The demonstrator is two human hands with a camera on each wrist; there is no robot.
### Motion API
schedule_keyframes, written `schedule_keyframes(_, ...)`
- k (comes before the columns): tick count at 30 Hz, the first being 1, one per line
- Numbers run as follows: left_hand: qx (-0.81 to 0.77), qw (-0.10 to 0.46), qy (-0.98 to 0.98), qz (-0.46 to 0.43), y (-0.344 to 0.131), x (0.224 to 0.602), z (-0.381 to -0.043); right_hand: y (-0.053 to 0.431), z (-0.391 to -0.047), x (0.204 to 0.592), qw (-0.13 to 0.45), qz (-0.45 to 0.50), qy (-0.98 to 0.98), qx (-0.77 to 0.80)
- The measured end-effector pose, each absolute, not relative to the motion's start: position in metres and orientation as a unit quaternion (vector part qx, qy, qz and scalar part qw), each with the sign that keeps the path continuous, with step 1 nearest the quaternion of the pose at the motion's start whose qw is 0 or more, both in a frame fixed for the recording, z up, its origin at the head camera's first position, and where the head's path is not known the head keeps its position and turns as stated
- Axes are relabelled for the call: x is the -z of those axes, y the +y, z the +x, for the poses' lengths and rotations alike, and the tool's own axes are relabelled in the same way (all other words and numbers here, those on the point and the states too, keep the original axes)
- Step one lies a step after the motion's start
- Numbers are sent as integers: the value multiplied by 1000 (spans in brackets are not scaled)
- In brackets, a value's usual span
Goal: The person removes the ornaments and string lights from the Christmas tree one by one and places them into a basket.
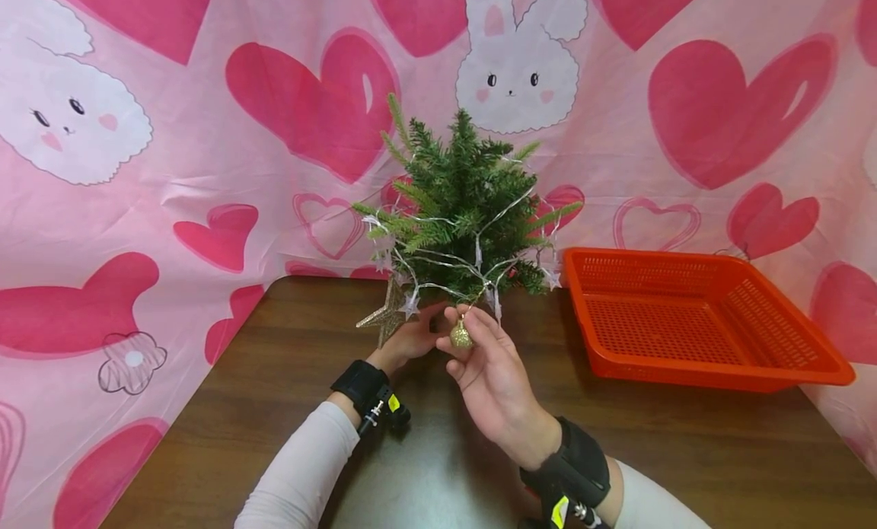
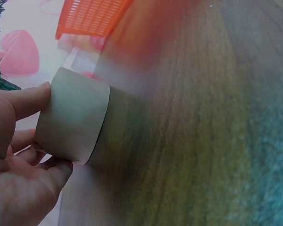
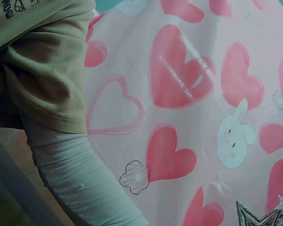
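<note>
A small artificial Christmas tree (image 1: 462,179) stands at the far side of the table. Wound around its branches is a string of clear star lights (image 1: 409,304). My left hand (image 1: 411,340) reaches under the lower branches. Seen from the left wrist, that hand (image 2: 19,146) grips the tree's pale round pot (image 2: 75,117), thumb and fingers on its side. Just before the lowest branches, my right hand (image 1: 496,384) pinches a small gold glitter ball ornament (image 1: 462,336) near its top. A glittery gold star (image 1: 385,317) hangs at the tree's lower left.
To the right of the tree sits an orange plastic basket (image 1: 582,316) with perforated walls. Behind the brown wooden table (image 1: 274,407) hangs a pink cloth (image 1: 205,164) with hearts and rabbits. The right wrist view shows mostly this cloth and a white sleeve (image 3: 80,179).
</note>
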State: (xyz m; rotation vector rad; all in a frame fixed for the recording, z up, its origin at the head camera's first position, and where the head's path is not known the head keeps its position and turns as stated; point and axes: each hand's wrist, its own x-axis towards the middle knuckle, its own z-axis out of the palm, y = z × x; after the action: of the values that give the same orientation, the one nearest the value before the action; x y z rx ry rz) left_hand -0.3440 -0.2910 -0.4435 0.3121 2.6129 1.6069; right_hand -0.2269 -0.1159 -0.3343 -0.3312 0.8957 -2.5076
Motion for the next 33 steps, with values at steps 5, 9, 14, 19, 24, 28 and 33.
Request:
schedule_keyframes(5, -538, 34, 835, 115, -293, 447, -345, -116, -225, 335, 243, -128, 325, 905)
schedule_keyframes(9, -539, 48, 835, 100, -294, 446, -344, -115, -224, 340, 254, -142, 333, 897)
schedule_keyframes(14, -511, 44, 854, 84, -294, 445, -342, -113, -221, 346, 257, -144, 345, 891)
schedule_keyframes(19, -507, 33, 857, 80, -294, 446, -344, -110, -219, 348, 256, -167, 338, 890)
schedule_keyframes(24, -505, 28, 859, 84, -293, 448, -346, -103, -218, 350, 256, -212, 331, 883)
schedule_keyframes(28, -509, 38, 856, 78, -293, 447, -345, -96, -216, 349, 256, -234, 341, 874)
schedule_keyframes(33, -501, 46, 862, 67, -293, 446, -342, -85, -215, 346, 252, -247, 367, 860)
